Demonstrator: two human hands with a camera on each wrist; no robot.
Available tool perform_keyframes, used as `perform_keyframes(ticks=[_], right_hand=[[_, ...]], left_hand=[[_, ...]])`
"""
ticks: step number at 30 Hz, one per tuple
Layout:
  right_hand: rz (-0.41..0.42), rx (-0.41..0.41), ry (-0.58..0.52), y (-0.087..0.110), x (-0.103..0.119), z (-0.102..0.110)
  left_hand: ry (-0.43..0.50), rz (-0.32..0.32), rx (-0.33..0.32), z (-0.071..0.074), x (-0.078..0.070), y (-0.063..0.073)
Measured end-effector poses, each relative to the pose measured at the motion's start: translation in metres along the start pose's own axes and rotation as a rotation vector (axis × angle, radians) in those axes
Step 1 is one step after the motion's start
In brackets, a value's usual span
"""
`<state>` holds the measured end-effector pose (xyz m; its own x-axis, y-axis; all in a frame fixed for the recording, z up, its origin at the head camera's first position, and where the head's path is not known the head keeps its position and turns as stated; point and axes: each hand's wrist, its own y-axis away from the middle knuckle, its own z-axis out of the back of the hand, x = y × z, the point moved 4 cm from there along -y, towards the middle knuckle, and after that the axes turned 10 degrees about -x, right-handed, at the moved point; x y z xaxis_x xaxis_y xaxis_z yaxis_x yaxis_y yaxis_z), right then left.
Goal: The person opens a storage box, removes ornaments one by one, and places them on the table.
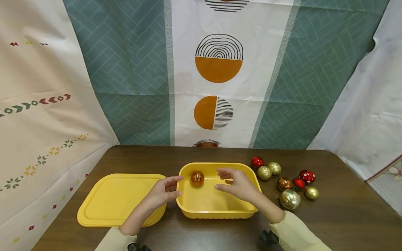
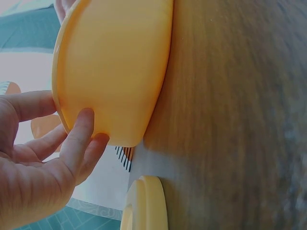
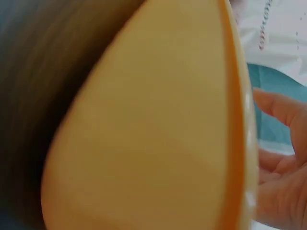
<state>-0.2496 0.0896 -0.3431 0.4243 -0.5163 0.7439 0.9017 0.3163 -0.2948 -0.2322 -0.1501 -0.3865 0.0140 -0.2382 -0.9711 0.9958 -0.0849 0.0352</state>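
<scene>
A yellow plastic bin (image 1: 220, 209) stands on the table, with one shiny orange bauble (image 1: 197, 178) inside near its left end. My left hand (image 1: 164, 192) is at the bin's left rim with loosely bent fingers; in the left wrist view its fingertips (image 2: 85, 115) are close beside the outer wall, and I cannot tell whether they touch it. Over the right part of the bin hovers my right hand (image 1: 237, 183), its fingers spread and relaxed with nothing between them. The right wrist view shows that hand beyond the bin's rim.
Left of the bin lies a flat yellow lid (image 1: 116, 198). On the right are several more baubles, among them a red one (image 1: 257, 162), a glittery gold one (image 1: 264, 172), a red spotted one (image 1: 307, 176) and a large pale gold one (image 1: 290, 199). A patterned curtain hangs behind the table.
</scene>
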Motion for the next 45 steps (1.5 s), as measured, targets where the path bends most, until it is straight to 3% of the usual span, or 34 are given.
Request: perform_keyframes(ticks=[6, 15, 30, 35, 45], right_hand=[[-0.13, -0.064, -0.048, -0.006, 0.005, -0.026], [-0.276, -0.064, -0.106, -0.018, 0.003, -0.053], [-0.309, 0.032, -0.082, -0.03, -0.005, -0.077], [-0.296, 0.022, -0.087, -0.031, -0.001, -0.082], [-0.27, 0.029, 0.007, -0.031, 0.006, -0.09]], left_hand=[[-0.009, 0.013, -0.008, 0.0, -0.001, 0.0], [-0.021, 0.016, -0.008, 0.0, 0.002, -0.001], [-0.01, -0.002, 0.006, 0.001, 0.0, 0.001], [-0.006, -0.008, 0.018, 0.0, -0.001, 0.0], [-0.021, -0.008, 0.005, 0.0, 0.0, 0.0]])
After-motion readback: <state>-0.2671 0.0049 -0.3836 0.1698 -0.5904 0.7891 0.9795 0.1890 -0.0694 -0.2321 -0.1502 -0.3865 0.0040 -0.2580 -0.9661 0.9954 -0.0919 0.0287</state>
